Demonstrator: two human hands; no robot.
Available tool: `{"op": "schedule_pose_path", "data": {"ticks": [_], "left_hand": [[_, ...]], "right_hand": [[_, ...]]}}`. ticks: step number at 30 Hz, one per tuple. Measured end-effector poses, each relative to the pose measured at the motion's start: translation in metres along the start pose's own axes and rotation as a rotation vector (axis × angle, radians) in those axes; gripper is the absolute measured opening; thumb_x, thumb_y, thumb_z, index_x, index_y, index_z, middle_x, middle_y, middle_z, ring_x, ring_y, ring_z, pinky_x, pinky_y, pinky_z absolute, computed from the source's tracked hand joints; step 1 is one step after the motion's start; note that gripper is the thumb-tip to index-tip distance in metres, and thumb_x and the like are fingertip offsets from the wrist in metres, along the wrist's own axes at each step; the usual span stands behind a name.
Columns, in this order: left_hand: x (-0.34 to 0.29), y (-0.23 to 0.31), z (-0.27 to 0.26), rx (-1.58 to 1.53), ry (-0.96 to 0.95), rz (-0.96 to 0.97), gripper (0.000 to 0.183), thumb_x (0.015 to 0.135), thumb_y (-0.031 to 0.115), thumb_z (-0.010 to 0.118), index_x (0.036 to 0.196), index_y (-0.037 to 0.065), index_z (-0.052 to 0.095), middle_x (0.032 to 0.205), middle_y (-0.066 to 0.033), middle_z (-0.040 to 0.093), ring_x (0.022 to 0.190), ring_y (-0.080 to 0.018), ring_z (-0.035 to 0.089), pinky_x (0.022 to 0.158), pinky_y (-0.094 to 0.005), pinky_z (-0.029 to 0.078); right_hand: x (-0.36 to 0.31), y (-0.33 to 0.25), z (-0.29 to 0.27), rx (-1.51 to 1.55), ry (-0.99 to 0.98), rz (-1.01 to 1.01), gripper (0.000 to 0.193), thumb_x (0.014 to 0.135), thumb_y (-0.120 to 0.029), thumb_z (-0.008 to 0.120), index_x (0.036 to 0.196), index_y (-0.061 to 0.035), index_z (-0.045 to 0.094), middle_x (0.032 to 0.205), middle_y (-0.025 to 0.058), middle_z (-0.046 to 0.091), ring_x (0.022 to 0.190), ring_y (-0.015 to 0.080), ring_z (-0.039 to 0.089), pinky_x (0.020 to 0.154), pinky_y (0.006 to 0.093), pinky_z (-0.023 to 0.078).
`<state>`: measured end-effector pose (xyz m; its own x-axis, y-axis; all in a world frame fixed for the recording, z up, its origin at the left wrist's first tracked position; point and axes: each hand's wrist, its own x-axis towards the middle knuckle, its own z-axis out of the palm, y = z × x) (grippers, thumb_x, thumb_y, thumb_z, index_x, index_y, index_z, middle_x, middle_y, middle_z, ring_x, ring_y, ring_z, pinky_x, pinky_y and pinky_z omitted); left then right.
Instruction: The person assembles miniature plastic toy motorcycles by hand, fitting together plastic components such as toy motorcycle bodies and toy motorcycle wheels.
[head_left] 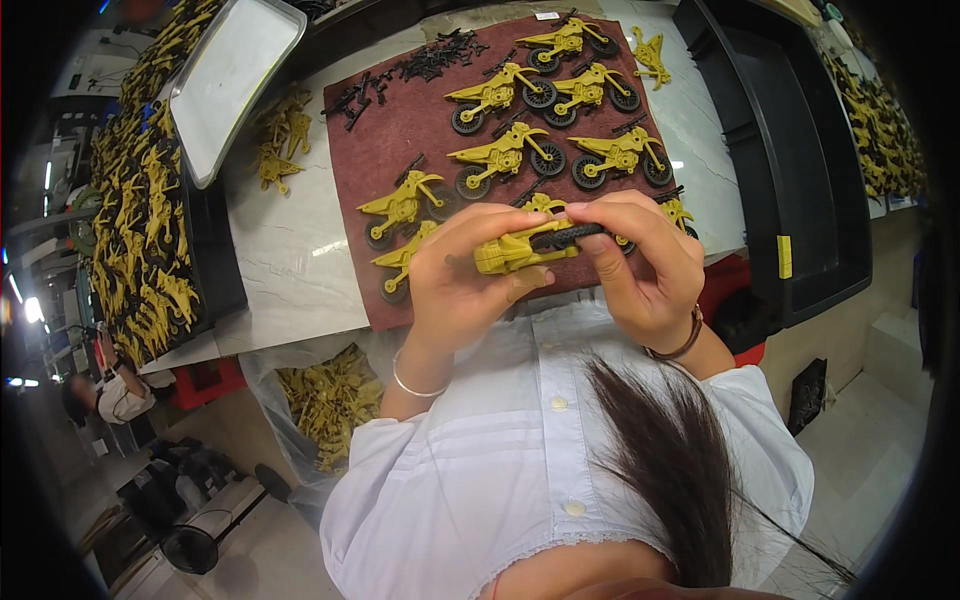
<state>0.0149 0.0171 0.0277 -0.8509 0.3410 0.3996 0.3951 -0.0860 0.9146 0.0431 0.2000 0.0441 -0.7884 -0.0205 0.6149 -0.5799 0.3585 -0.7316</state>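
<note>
Close above the front of the mat, both my hands hold a yellow toy motorbike (510, 254) between them. My left hand (455, 270) is closed round its yellow body, thumb below and fingers above. The fingertips of my right hand (652, 262) pinch it at a black wheel (568, 236). Beyond my hands, several yellow toy motorbikes with black wheels, such as one toy motorbike (500, 152), lie in rows on the dark red mat (375, 150). My hands partly cover the nearest ones. Small black handlebar-like parts (440, 58) are heaped at the mat's far left.
Loose yellow bodies (283, 140) lie left of the mat, another yellow body (651, 55) right of it. A black tray (800, 170) stands at the right. A pale tray (235, 75) rests by a bin of yellow parts (145, 230). A bag of yellow pieces (330, 400) sits below.
</note>
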Motion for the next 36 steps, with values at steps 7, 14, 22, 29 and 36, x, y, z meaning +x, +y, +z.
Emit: {"op": "schedule_pose_path", "data": {"ticks": [7,14,22,29,36], "left_hand": [[0.002,0.0,-0.003,0.027,-0.045,0.052,0.047,0.06,0.003,0.084,0.104,-0.001,0.068,0.099,-0.012,0.069,0.094,-0.0251,0.066,0.08,-0.0324,0.052],[0.006,0.004,-0.001,0.058,-0.092,0.159,0.047,0.058,0.006,0.084,0.102,-0.002,0.067,0.098,-0.0127,0.069,0.095,-0.0278,0.066,0.08,-0.0352,0.053],[0.003,0.005,0.002,0.058,-0.087,0.153,0.046,0.06,0.009,0.083,0.102,-0.003,0.067,0.099,-0.0133,0.068,0.094,-0.0286,0.066,0.081,-0.0366,0.053],[0.0,0.002,0.002,0.043,-0.093,0.137,0.049,0.06,0.009,0.083,0.104,-0.003,0.066,0.1,-0.0133,0.069,0.094,-0.0279,0.067,0.081,-0.0363,0.053],[-0.002,0.001,0.003,0.028,-0.069,0.1,0.047,0.061,0.008,0.083,0.104,-0.002,0.066,0.1,-0.0124,0.07,0.094,-0.0269,0.066,0.082,-0.0351,0.053]], "right_hand": [[0.0,0.013,-0.011,0.112,-0.115,-0.127,0.029,0.072,0.002,0.07,0.1,-0.0016,0.069,0.091,0.0097,0.067,0.078,0.024,0.062,0.072,0.0324,0.048],[-0.001,0.019,-0.02,0.097,-0.185,-0.257,0.017,0.079,-0.003,0.068,0.096,-0.0012,0.065,0.091,0.0147,0.067,0.076,0.0246,0.063,0.067,0.0359,0.046],[0.0,0.018,-0.022,0.124,-0.14,-0.261,0.025,0.068,-0.005,0.073,0.092,-0.0023,0.071,0.086,0.0082,0.068,0.075,0.0226,0.062,0.065,0.0316,0.046],[0.003,0.019,-0.027,0.179,-0.192,-0.257,0.023,0.067,-0.006,0.072,0.09,-0.0027,0.072,0.084,0.0069,0.068,0.075,0.0225,0.062,0.065,0.0315,0.046],[0.006,0.019,-0.03,0.186,-0.264,-0.257,0.023,0.067,-0.008,0.068,0.089,-0.0032,0.073,0.083,0.0048,0.067,0.074,0.0212,0.062,0.066,0.0316,0.045]]}}
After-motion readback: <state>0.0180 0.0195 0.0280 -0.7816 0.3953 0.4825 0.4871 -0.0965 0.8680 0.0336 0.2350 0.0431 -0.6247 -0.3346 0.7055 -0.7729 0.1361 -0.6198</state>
